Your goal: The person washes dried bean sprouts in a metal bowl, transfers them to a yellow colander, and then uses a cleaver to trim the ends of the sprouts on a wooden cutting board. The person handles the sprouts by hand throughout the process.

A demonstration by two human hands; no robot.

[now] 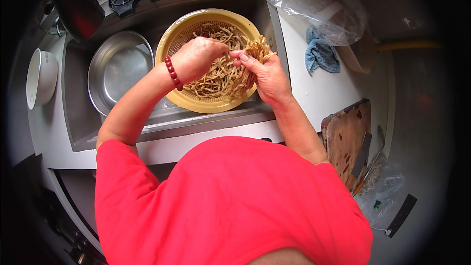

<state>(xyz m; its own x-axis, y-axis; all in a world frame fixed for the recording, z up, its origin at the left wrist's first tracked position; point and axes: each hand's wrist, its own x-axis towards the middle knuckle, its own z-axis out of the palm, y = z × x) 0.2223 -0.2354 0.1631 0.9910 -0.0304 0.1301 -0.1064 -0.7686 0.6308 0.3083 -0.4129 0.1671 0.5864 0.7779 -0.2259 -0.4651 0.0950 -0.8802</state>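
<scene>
A yellow plastic colander [173,97] stands in the sink, holding a tangle of pale brown dried-vegetable strips [220,77]. Over its right rim, my right hand [273,79] grips a bunch of the same strips [255,49], some of them hanging down towards the heap. My left hand [198,59], with a red bead bracelet [172,71] at the wrist, is above the colander. Its fingertips are pinched together close to my right fingers, apparently on a strip; the fingers partly hide it.
A round metal basin [121,70] sits left of the colander in the steel sink [79,117]. A white bowl [43,77] and a dark kettle [79,11] are further left. Rightwards are a plastic bag [312,3], blue cloth [321,53], wooden cutting board [344,132] and knife [362,154].
</scene>
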